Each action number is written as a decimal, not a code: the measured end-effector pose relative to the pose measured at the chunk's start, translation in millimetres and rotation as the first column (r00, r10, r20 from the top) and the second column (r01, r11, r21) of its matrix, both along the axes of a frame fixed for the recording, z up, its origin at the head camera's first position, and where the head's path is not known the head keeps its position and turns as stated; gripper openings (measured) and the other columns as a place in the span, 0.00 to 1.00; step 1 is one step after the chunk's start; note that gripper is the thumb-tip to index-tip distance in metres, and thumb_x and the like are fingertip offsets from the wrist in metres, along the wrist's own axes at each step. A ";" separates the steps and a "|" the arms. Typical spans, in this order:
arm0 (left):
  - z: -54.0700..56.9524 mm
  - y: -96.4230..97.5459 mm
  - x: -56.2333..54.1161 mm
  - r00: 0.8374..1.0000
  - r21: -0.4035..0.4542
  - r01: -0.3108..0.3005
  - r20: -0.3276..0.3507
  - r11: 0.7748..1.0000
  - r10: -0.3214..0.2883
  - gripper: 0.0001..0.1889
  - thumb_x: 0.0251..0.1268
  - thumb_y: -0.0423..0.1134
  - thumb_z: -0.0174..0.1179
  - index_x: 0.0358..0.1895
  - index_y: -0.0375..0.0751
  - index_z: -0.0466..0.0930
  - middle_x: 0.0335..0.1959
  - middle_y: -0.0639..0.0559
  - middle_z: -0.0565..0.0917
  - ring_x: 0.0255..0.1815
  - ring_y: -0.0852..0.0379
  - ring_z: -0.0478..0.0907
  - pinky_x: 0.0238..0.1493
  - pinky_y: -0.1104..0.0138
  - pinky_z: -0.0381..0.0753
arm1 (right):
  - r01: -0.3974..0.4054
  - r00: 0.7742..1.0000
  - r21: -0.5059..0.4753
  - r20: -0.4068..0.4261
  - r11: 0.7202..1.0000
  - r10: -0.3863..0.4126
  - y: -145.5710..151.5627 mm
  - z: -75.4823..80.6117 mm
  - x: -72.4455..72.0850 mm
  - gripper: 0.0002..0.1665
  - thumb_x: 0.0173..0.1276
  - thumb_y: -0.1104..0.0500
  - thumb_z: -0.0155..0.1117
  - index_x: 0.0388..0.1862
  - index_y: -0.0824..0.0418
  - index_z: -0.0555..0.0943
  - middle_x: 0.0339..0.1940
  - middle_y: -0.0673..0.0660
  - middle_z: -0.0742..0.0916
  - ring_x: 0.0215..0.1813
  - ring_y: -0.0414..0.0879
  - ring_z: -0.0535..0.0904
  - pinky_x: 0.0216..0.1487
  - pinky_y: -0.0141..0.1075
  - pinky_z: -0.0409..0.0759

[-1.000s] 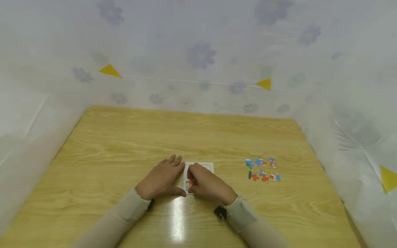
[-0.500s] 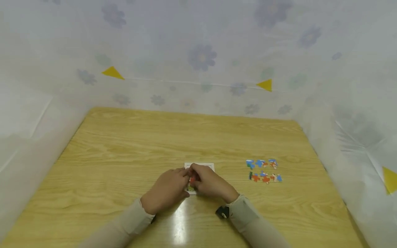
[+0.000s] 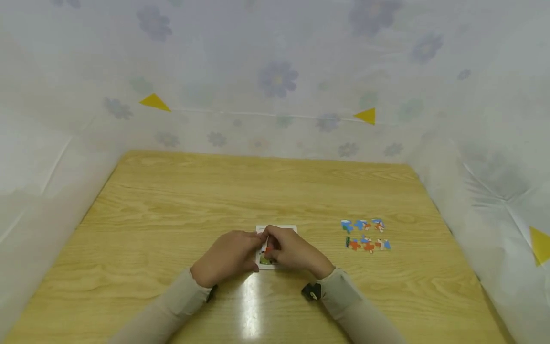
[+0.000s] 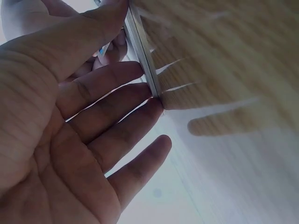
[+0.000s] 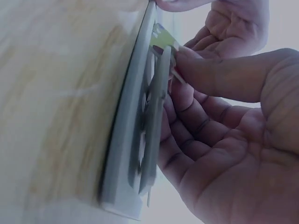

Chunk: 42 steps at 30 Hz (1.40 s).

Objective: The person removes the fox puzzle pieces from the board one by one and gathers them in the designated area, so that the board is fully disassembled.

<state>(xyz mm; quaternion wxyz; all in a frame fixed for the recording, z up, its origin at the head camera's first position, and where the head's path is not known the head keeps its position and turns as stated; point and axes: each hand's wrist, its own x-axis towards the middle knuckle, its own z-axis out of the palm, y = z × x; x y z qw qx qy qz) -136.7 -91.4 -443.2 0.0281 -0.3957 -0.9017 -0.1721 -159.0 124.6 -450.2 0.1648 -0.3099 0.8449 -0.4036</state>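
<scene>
A small white puzzle tray point(image 3: 289, 229) lies on the table between both hands. My left hand point(image 3: 228, 254) is at its left side, its fingers fairly straight in the left wrist view, with fingertips and thumb along the tray's edge point(image 4: 142, 51). The right hand point(image 3: 293, 251) reaches over the tray from the right, thumb and fingers pinching a jigsaw piece with red on it point(image 3: 268, 250). A piece with a green picture point(image 3: 265, 261) shows below those fingers. In the right wrist view a grey-edged piece point(image 5: 156, 121) stands tilted above the tray's rim. The hands cover much of the tray.
To the right on the wooden table point(image 3: 206, 191) several loose jigsaw pieces lie in two rows, an upper row point(image 3: 362, 225) and a lower row point(image 3: 367, 245). White flower-print sheeting point(image 3: 275, 124) surrounds the table's back and sides.
The left hand has turned, its spread fingers drawing in toward the right hand over the tray's left edge. The right hand stays over the tray, with more of the green picture showing below it.
</scene>
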 end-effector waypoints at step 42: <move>10.5 -0.7 14.7 0.996 -0.087 -0.046 0.072 0.995 0.053 0.21 0.53 0.45 0.79 0.48 0.42 0.87 0.63 0.42 0.83 0.63 0.47 0.81 0.57 0.56 0.83 | 0.221 0.965 0.077 -0.159 0.972 -0.207 209.1 18.2 29.4 0.08 0.72 0.71 0.65 0.45 0.62 0.78 0.33 0.50 0.83 0.32 0.39 0.78 0.31 0.33 0.78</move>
